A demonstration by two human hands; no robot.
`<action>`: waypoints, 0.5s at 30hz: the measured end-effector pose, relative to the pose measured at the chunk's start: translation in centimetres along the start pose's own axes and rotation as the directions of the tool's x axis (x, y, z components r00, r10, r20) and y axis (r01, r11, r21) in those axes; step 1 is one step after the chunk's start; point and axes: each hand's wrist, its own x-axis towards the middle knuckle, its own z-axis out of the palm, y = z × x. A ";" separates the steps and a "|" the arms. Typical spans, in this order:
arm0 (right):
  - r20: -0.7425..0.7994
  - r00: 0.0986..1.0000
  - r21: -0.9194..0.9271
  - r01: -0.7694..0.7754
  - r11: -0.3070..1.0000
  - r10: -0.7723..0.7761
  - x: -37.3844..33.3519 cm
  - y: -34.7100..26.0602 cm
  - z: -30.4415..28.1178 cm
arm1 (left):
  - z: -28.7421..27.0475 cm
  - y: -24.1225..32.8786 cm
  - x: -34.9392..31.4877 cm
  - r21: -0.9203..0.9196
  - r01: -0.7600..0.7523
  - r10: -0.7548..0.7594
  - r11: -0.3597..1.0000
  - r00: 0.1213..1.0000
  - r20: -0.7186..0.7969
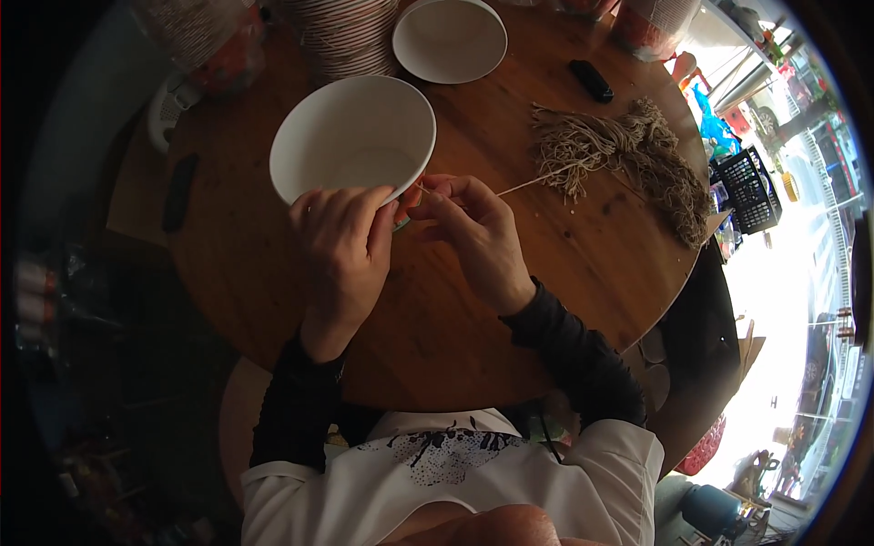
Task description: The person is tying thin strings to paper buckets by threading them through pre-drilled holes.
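Observation:
A large white paper bucket (350, 132) stands tilted on the round wooden table, its open mouth toward me. My left hand (341, 232) grips its near rim, with the fingers over the edge. Just right of that rim, my right hand (469, 227) pinches a thin tan cord (521, 187) between thumb and fingertips. The cord runs rightward to a loose bundle of tan cords (605, 150) on the table. Where the cord meets the bucket's side is mostly hidden behind my fingers.
Behind the bucket stand a tall stack of nested paper buckets (341, 36) and another white bucket (451, 41). A small black object (592, 80) lies at the back right of the table (455, 337). A black plastic basket (751, 191) is beyond the right edge.

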 end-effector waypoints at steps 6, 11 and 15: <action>0.001 1.000 -0.011 -0.026 1.000 0.026 -0.1 -0.3 0.2 | -0.2 0.1 0.2 0.009 -0.010 0.010 1.000 1.000 0.001; -0.001 1.000 -0.024 -0.023 0.999 0.023 -0.1 0.0 0.0 | -0.3 0.3 0.2 0.003 -0.013 0.013 1.000 1.000 0.011; -0.013 1.000 -0.036 -0.026 0.999 0.026 0.0 0.0 -0.1 | -0.4 0.4 0.2 -0.006 -0.020 0.020 1.000 1.000 0.013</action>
